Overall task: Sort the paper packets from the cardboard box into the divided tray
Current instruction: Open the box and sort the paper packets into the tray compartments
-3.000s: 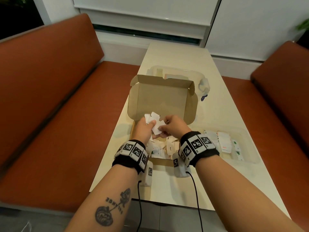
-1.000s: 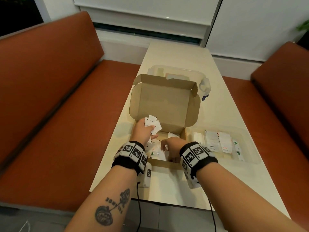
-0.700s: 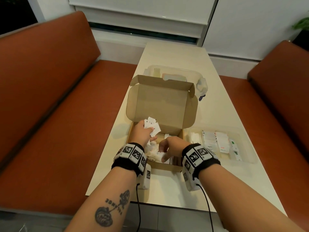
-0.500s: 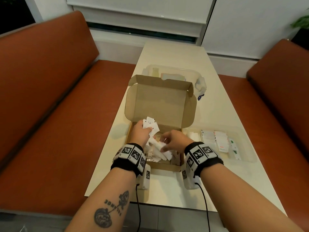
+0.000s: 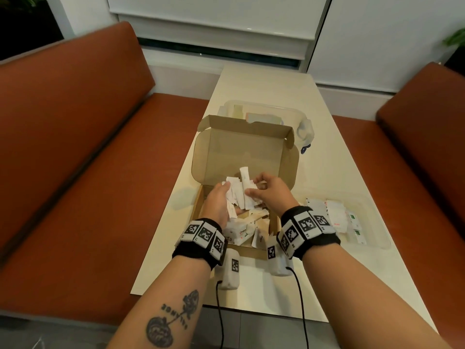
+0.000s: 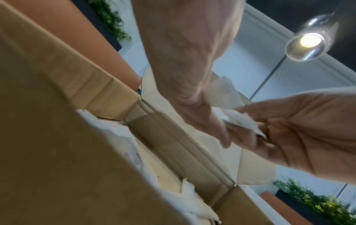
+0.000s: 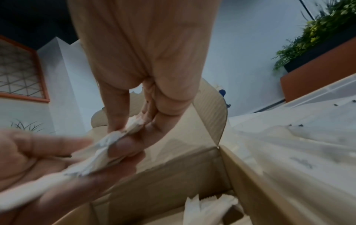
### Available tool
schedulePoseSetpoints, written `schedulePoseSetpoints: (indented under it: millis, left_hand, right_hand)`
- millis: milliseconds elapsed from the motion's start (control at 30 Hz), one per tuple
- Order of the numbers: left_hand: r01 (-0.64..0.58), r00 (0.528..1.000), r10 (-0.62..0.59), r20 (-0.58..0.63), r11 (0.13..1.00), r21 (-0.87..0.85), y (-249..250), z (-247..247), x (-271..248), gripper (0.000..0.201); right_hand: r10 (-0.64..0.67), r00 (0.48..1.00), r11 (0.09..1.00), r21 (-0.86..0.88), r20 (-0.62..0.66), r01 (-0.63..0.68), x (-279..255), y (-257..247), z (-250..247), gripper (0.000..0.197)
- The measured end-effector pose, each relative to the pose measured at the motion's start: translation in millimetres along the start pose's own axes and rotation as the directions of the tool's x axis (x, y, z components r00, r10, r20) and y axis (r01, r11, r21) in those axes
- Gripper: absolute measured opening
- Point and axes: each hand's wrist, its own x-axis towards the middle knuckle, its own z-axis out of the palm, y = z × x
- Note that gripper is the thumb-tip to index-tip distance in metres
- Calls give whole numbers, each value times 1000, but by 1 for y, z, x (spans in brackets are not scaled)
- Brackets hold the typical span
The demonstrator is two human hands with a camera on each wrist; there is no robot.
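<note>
A fanned bunch of white paper packets (image 5: pixel 237 195) sits above the open cardboard box (image 5: pixel 241 157), held between both hands. The left hand (image 5: pixel 218 206) carries the bunch, its fingers (image 6: pixel 221 134) wrapped round the lower ends of the packets. The right hand (image 5: pixel 270 195) meets it from the other side, and the right wrist view shows its thumb and fingers (image 7: pixel 125 146) pinching one packet at the edge of the bunch, so it looks as if that packet is being added or pulled out; which of the two cannot be told.

Below the hands, the box floor holds a loose heap of further packets (image 5: pixel 247 231), some white, some brownish, lying at all angles. The lid stands upright behind them.

The divided tray (image 5: pixel 375 238) lies on the worktop (image 5: pixel 327 172) just right of the box, clear plastic, with rows of packets (image 5: pixel 336 215) already filed in its compartments, white ones and a few with green print at the far right.

By this showing the sorting is partly done: part of the tray is stocked, while the held bunch and the heap in the box remain to be placed.
</note>
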Motion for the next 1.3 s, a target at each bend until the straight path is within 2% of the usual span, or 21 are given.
schedulePoseSetpoints:
  millis: [33, 133, 233, 467, 600, 700, 833, 933, 1067, 1233, 1300]
  left_hand:
    - [11, 1000, -11, 20, 1000, -24, 0, 1, -1, 19]
    - [-32, 996, 26, 80, 996, 77, -2, 4, -4, 25]
    - [-47, 995, 37, 97, 993, 107, -5, 8, -6, 24]
    - [-58, 984, 30, 175, 986, 156, -16, 26, -10, 35]
    - [-91, 967, 35, 252, 972, 214, -22, 42, -13, 33]
    - [-115, 955, 43, 294, 966, 231, -25, 55, -16, 33]
    - [-148, 943, 45, 329, 944, 295, -31, 74, -23, 34]
    - [-165, 944, 43, 328, 921, 352, -38, 88, -27, 34]
    - [-161, 950, 33, 312, 904, 396, -50, 104, -31, 34]
    - [-152, 970, 53, 236, 893, 423, -60, 117, -31, 38]
    - [-159, 974, 66, 216, 881, 446, -62, 119, -32, 42]
  right_hand:
    - [-13, 1000, 1000, -7, -21, 13, 0, 2, 2, 24]
    - [-35, 998, 999, 7, -61, 35, -2, 7, 5, 21]
    - [-39, 995, 999, -26, -97, 37, -3, 12, 3, 26]
    - [-40, 977, 998, -55, -208, 29, -11, 22, -21, 25]
    - [-88, 958, 990, -127, -272, 55, -21, 23, -39, 20]
    - [-73, 958, 995, -92, -276, 49, -29, 26, -51, 13]
    - [-18, 957, 1000, -5, -290, 17, -40, 36, -68, 13]
    - [12, 955, 998, 61, -295, 7, -49, 46, -80, 14]
    - [30, 947, 998, 59, -319, -12, -55, 59, -92, 15]
    - [38, 951, 998, 59, -307, -21, -56, 69, -96, 6]
    - [62, 946, 995, 89, -319, -35, -55, 71, -95, 10]
